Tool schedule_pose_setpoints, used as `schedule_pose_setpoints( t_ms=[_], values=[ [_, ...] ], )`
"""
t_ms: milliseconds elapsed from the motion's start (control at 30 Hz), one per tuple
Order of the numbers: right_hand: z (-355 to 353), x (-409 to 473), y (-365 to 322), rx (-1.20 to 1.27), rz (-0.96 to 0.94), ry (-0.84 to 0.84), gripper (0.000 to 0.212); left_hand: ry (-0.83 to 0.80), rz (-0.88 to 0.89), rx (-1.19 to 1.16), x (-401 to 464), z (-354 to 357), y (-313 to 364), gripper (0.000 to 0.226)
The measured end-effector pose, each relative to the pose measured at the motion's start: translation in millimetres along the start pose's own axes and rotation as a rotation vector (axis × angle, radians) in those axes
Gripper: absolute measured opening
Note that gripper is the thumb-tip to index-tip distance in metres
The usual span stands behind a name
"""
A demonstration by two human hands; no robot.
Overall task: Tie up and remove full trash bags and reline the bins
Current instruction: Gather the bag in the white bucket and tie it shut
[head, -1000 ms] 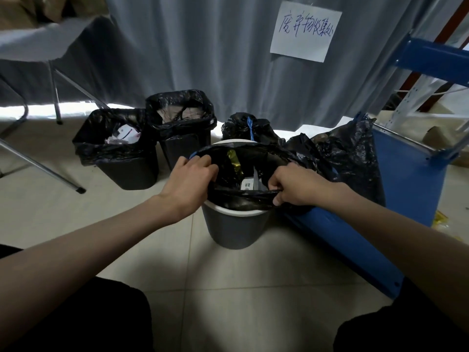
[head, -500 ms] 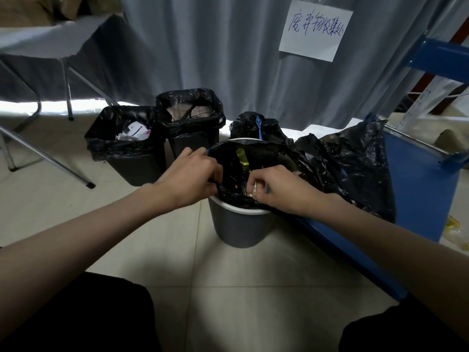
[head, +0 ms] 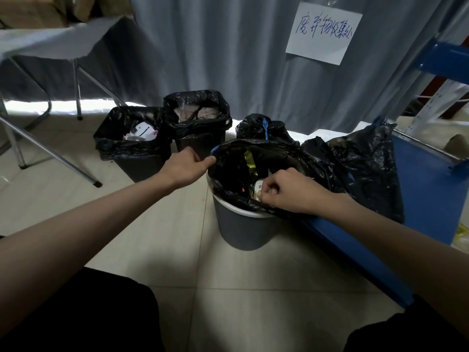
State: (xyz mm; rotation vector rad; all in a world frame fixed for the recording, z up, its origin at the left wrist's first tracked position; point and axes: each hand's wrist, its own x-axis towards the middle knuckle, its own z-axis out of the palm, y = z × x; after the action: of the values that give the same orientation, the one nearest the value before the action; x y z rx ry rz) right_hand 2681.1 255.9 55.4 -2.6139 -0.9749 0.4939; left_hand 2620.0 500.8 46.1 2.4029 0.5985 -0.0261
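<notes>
Now, from the head camera, both hands are on the black trash bag [head: 276, 158] that lines the grey round bin [head: 241, 228] standing on the tiled floor just beside the blue shelf [head: 426, 189]. The left hand [head: 186, 166] pinches the bag's rim at the far-left edge, right by a bit of blue drawstring [head: 215, 149], fingers curled tight on the film. The right hand [head: 286, 190] is curled on the near rim, gathering plastic above the rubbish inside; a gold wrapper [head: 250, 161] and a small printed packet [head: 258, 191] show in the opening.

My read on handling: this film is thin, soft and slick, so it will bunch and slide rather than hold a shape, and it could tear if yanked against the bin's lip. The load looks light, mostly wrappers. The drawstring and the gathered rim are the places to grip, lifting straight up.

Behind, two black square bins [head: 142, 153] are lined and hold rubbish, and a tied black bag [head: 261, 128] sits on the floor by the grey curtain [head: 228, 47].
</notes>
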Motion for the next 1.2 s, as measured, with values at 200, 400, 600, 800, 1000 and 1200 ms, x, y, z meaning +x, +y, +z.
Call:
schedule_pose_setpoints(
  t_ms=[200,400,600,800,1000,1200],
  values=[
    [-2.1,0.8,7.9,-0.116,0.053,0.008,0.011,-0.180,-0.149,-0.262,3.5,6.5,6.5,0.018],
    [-14.3,8.2,30.5,-0.194,0.081,0.351,0.019,0.088,-0.063,-0.284,16.1,7.3,19.1,0.025],
    [-16.4,15.8,51.9,-0.258,0.267,0.408,0.056,0.052,-0.117,-0.296,19.9,12.6,17.5,0.036],
    [-12.6,21.1,68.6,-0.277,0.441,0.326,0.052,0.080,-0.043,-0.256,28.0,16.6,22.9,0.013],
    [-34.3,22.2,71.6,-0.215,0.428,0.552,0.021,0.232,0.016,-0.028,35.1,0.6,32.3,0.012],
    [-29.9,34.3,57.6,-0.215,0.418,0.446,0.051,0.136,0.005,0.077,52.1,3.6,42.4,0.055]
  ],
)
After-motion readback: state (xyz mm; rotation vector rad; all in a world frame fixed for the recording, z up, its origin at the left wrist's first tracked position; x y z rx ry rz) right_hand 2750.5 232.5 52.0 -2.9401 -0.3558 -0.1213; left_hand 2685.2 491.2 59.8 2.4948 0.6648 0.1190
